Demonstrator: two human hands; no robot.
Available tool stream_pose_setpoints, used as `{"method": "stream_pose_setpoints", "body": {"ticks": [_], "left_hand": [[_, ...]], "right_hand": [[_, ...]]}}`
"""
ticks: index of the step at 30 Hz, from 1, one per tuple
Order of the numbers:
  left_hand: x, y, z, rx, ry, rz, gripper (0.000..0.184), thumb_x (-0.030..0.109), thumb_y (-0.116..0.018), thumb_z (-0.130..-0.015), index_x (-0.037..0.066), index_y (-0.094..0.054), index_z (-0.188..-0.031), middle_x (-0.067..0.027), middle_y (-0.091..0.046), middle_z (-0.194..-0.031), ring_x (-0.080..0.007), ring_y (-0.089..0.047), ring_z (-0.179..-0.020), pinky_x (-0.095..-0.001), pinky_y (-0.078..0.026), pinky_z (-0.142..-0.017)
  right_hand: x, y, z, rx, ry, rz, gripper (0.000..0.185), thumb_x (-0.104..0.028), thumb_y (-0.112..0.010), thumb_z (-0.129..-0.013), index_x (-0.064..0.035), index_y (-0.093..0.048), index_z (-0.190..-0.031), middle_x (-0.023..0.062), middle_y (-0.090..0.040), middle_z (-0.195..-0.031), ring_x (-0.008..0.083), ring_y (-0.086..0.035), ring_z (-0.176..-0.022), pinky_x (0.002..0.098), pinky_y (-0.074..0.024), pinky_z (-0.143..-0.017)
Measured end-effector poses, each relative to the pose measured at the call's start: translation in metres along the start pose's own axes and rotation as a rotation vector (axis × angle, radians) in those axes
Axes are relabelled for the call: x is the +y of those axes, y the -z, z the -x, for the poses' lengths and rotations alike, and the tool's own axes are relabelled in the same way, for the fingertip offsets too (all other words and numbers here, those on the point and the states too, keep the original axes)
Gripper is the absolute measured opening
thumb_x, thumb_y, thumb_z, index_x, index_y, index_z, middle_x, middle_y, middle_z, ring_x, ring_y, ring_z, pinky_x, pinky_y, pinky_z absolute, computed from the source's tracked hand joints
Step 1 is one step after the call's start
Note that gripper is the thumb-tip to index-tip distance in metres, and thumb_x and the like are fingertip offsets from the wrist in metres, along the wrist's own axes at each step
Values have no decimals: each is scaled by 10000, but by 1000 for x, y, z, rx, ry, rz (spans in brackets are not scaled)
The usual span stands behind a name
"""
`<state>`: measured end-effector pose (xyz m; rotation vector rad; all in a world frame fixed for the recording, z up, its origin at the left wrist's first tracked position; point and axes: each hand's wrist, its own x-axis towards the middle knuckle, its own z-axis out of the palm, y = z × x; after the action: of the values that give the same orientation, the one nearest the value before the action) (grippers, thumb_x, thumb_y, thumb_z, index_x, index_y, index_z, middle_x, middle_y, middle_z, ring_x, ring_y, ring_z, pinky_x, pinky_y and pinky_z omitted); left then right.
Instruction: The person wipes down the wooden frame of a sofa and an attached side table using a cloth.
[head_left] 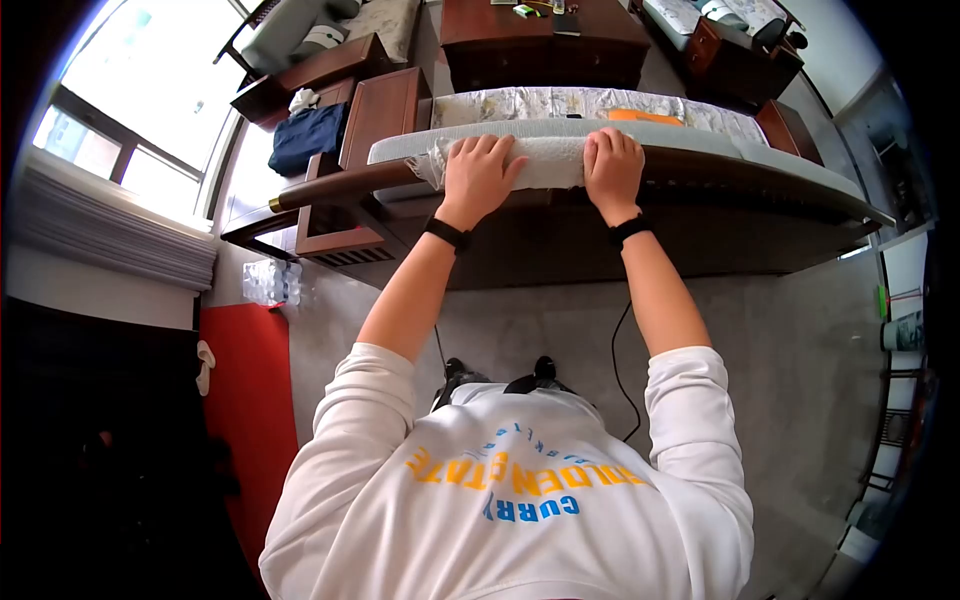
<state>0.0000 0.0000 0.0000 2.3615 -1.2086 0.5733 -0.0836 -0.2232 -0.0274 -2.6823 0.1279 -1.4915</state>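
Note:
A white fringed cloth (552, 160) lies over the top of the sofa's backrest, hanging a little way down its rear. My left hand (480, 178) is closed on the cloth near its fringed left end, fingers bent over the top, thumb toward the middle. At the cloth's right end my right hand (614, 172) grips it too, fingers curled over the edge. The pale green sofa cushion (720, 146) shows on both sides of the cloth, above the dark wooden sofa back (680, 232). My fingertips are partly hidden on the far side.
Beyond the backrest, an orange item (645, 116) lies on the patterned seat cover (500, 104). A dark blue garment (310, 137) rests at left. A wooden coffee table (540, 50) stands farther off. Bottles in a pack (272, 283), a red mat (245, 370) and a black cable (620, 375) are on the floor.

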Motion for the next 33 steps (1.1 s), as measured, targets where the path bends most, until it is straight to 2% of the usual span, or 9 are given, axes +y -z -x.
{"method": "stream_pose_setpoints", "body": {"ticks": [2, 4, 7, 9, 15, 20, 24, 26, 33], "left_hand": [[-9, 22, 9, 110, -10, -58, 411, 440, -614, -897, 90, -653, -1109, -83, -655, -1042, -296, -570, -1027, -416, -362, -988], [11, 3, 11, 142, 88, -22, 414, 446, -619, -890, 85, -660, -1089, -84, -654, -1035, -297, -569, -1023, -418, -361, -986], [-30, 25, 27, 188, 186, -97, 425, 452, -635, -869, 75, -674, -1060, -87, -648, -1034, -298, -556, -1042, -411, -351, -989], [-57, 39, 43, 224, 228, -129, 422, 448, -633, -870, 72, -671, -1059, -82, -644, -1040, -292, -547, -1056, -405, -347, -991], [-138, 79, 88, 225, 389, -156, 428, 455, -646, -849, 86, -663, -1065, -70, -616, -1085, -278, -491, -1168, -444, -267, -1088], [-185, 100, 115, 223, 512, -178, 442, 471, -647, -849, 110, -665, -1103, -109, -528, -1283, -319, -420, -1270, -455, -220, -1116], [-197, 93, 117, 369, 463, -294, 357, 428, -635, -859, 98, -669, -989, -92, -606, -1090, -318, -481, -1192, -478, -249, -1096], [-195, 93, 115, 366, 462, -286, 330, 404, -621, -867, 93, -666, -968, -89, -609, -1062, -308, -494, -1159, -476, -264, -1082], [-183, 90, 105, 377, 361, -236, 234, 283, -522, -927, 90, -655, -930, -73, -627, -952, -276, -547, -1001, -457, -335, -992]], "right_hand": [[-28, -5, -2, 11, -54, 38, 133, -213, -563, -909, -94, -606, -867, 78, -608, -873, 280, -556, -822, 423, -411, -854], [-14, 16, -3, -85, 0, 37, 146, -223, -566, -908, -86, -603, -873, 81, -608, -862, 281, -557, -819, 423, -411, -854], [-61, -6, -16, -64, 57, -56, 200, -263, -580, -904, -64, -600, -899, 86, -609, -847, 285, -563, -825, 430, -411, -857], [-94, -21, -18, -85, 86, -123, 304, -355, -587, -899, -55, -613, -941, 88, -617, -864, 287, -577, -857, 438, -409, -878], [-189, -51, -34, -176, 156, -225, 423, -455, -589, -883, -47, -626, -988, 99, -624, -873, 282, -593, -844, 419, -437, -842], [-243, -76, -41, -231, 172, -264, 441, -463, -599, -875, -43, -627, -1007, 100, -626, -877, 273, -601, -841, 396, -444, -828], [-272, -82, -45, -224, 178, -258, 463, -467, -653, -831, -53, -614, -1034, 83, -621, -897, 256, -597, -869, 397, -432, -847], [-277, -83, -44, -238, 169, -278, 496, -453, -697, -794, -57, -600, -1077, 76, -611, -922, 253, -590, -903, 393, -421, -864], [-274, -77, -43, -217, 156, -290, 501, -436, -700, -793, -52, -597, -1096, 87, -610, -964, 267, -576, -917, 386, -417, -880]]}}
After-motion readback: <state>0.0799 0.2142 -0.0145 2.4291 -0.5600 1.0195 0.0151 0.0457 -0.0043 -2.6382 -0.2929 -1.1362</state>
